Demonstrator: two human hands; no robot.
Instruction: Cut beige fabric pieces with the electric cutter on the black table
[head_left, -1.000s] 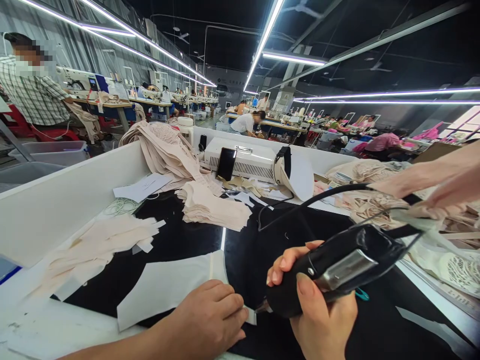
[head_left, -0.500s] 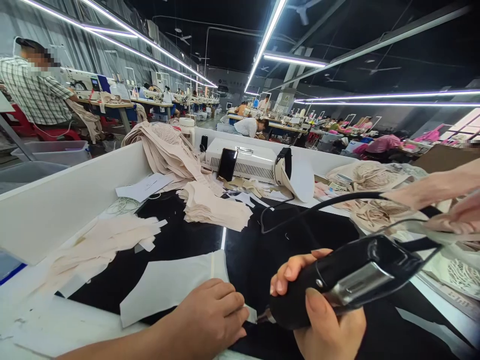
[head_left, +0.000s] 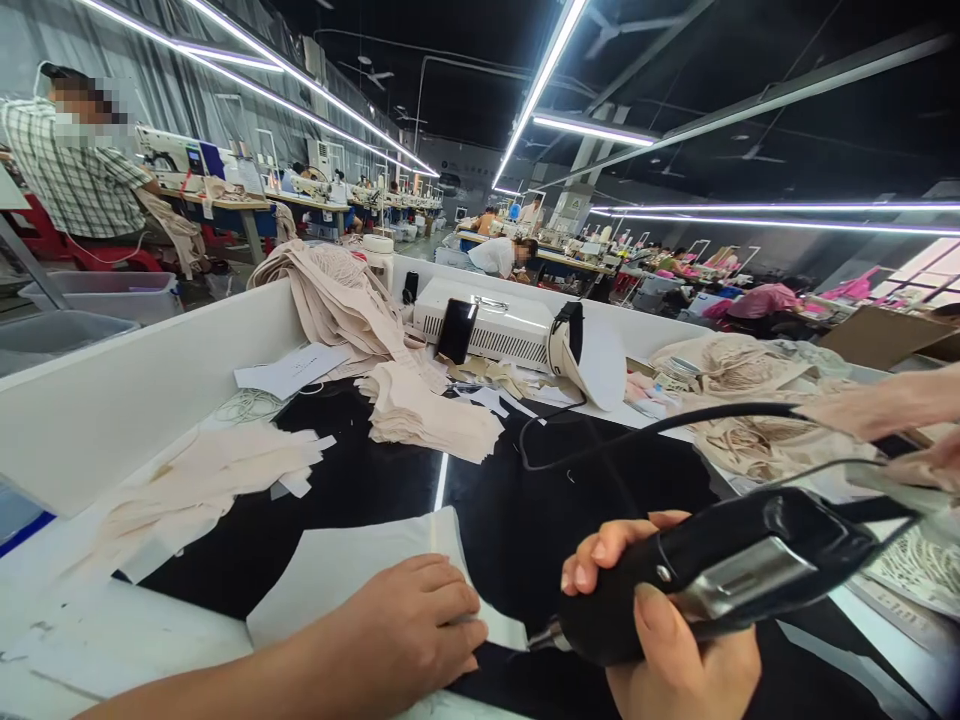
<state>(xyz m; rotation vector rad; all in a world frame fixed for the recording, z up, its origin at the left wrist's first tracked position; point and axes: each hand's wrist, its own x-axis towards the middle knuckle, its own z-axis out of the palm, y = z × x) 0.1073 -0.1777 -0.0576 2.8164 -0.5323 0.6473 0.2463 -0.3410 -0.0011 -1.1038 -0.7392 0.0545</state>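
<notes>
My right hand (head_left: 675, 650) wraps round a black corded hand tool (head_left: 720, 575) with a silver panel on its side. The tool's narrow metal tip (head_left: 551, 637) points left and meets the right corner of a white fabric piece (head_left: 360, 555). Bent fingers of my left hand (head_left: 420, 630) press on the fabric close to that corner, the thumb hidden beneath. The fabric lies flat on a black work surface (head_left: 615, 510). Behind the tool, a black cable (head_left: 652, 430) curves across the table.
Beige cut pieces are stacked (head_left: 431, 415) at the back, with loose scraps (head_left: 217, 475) at left. A phone (head_left: 455, 330) leans on a white machine (head_left: 510, 330). Another person's hands (head_left: 900, 405) enter at right, near bundled beige straps (head_left: 757, 440). White panels (head_left: 165, 390) border the table.
The tool and my right hand have moved right and slightly down. My left hand has shifted a little left, exposing more of the fabric's right corner. The view has tilted slightly.
</notes>
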